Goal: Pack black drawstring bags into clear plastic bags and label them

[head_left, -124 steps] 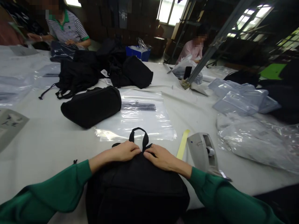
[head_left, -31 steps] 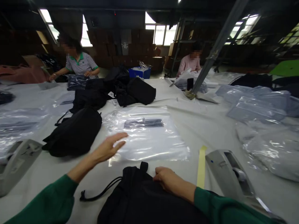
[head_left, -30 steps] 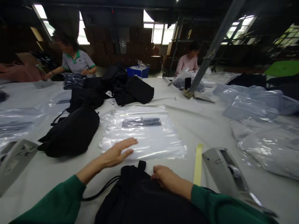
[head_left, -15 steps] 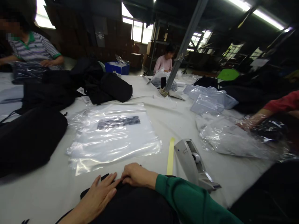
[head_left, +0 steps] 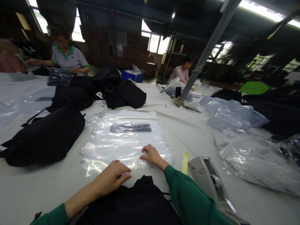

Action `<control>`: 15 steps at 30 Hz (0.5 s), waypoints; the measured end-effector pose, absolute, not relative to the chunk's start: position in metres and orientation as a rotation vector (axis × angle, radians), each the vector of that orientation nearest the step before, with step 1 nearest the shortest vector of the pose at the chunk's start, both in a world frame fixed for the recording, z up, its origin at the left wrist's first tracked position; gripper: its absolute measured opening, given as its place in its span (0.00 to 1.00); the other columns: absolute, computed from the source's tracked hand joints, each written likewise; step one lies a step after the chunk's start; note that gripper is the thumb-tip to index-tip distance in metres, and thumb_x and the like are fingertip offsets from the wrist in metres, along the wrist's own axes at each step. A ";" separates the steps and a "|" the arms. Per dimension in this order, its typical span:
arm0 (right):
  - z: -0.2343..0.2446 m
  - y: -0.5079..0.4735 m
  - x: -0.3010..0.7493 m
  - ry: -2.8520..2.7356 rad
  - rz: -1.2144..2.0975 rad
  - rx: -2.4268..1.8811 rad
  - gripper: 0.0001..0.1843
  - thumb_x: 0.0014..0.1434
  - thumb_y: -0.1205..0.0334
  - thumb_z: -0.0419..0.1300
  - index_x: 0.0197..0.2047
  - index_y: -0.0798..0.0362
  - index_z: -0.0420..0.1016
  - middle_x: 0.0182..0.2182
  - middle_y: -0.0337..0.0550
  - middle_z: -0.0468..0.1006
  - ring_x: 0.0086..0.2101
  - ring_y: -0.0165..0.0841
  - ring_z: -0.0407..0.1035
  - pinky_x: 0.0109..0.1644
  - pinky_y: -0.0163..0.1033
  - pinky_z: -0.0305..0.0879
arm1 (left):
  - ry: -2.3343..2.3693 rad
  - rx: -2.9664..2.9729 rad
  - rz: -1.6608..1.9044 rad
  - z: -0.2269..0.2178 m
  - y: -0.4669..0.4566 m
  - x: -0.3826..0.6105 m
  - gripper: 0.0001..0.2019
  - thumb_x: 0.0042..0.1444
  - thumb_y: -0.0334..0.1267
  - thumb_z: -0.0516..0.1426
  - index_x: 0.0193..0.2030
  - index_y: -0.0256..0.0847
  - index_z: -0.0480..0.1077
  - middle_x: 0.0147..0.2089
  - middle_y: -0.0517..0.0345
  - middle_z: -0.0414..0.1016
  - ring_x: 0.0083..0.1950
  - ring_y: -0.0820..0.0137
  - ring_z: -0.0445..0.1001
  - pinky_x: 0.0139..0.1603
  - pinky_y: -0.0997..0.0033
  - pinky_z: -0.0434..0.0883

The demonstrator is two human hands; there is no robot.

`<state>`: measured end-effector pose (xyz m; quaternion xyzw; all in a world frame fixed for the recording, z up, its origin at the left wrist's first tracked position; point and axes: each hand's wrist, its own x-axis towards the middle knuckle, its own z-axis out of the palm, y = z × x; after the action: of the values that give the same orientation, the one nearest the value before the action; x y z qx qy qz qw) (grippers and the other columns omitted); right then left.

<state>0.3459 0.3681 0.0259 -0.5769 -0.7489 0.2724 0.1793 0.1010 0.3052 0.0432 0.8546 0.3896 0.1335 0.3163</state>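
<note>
A black fabric bag (head_left: 133, 206) lies right in front of me at the table's near edge. Over its upper left side hovers my left hand (head_left: 114, 175), fingers spread and holding nothing. My right hand (head_left: 151, 155) is above the lower edge of a stack of clear plastic bags (head_left: 126, 145), its fingers curved and apart; whether the fingertips touch the plastic I cannot tell. A dark block of print (head_left: 130, 128) shows on the top plastic bag. To the right of my right forearm stands a grey tape dispenser (head_left: 208, 178) beside a yellow strip (head_left: 185, 162).
More black bags (head_left: 49, 134) lie on the left and a further pile (head_left: 131, 93) farther back. Crumpled clear plastic (head_left: 253, 159) and folded clear sleeves (head_left: 229, 115) cover the right side. A slanted metal post (head_left: 208, 53) rises from the table. Co-workers (head_left: 67, 59) sit beyond.
Both hands have let go of the black bag's top edge. My right hand has moved forward over the plastic stack, the left has lifted. The view has turned left; the co-worker's red sleeve is gone.
</note>
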 end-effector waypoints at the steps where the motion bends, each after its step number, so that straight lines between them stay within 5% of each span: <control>1: 0.028 0.369 0.343 -2.133 0.777 -1.632 0.12 0.64 0.58 0.61 0.47 0.56 0.73 0.44 0.45 0.74 0.40 0.37 0.71 0.44 0.44 0.71 | 1.117 2.235 0.438 0.041 0.319 0.102 0.15 0.64 0.48 0.51 0.49 0.45 0.73 0.47 0.54 0.78 0.49 0.61 0.75 0.61 0.52 0.62; 5: 0.045 0.367 0.336 -2.179 0.777 -1.610 0.15 0.66 0.54 0.58 0.51 0.54 0.72 0.50 0.44 0.72 0.46 0.42 0.70 0.48 0.47 0.71 | 1.432 2.255 0.510 0.035 0.363 0.113 0.22 0.58 0.49 0.59 0.56 0.41 0.68 0.52 0.47 0.74 0.54 0.55 0.71 0.54 0.54 0.68; 15: 0.064 0.355 0.300 -2.238 0.692 -1.548 0.17 0.66 0.55 0.59 0.54 0.55 0.70 0.51 0.46 0.71 0.47 0.42 0.70 0.49 0.49 0.71 | 1.720 2.158 0.543 0.046 0.346 0.112 0.16 0.63 0.42 0.56 0.55 0.40 0.67 0.56 0.49 0.70 0.51 0.62 0.73 0.50 0.55 0.73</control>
<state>0.3003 0.3550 0.0637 -0.5436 -0.7860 0.2431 0.1664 0.1123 0.3462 0.0463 0.7568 0.6035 0.1904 0.1639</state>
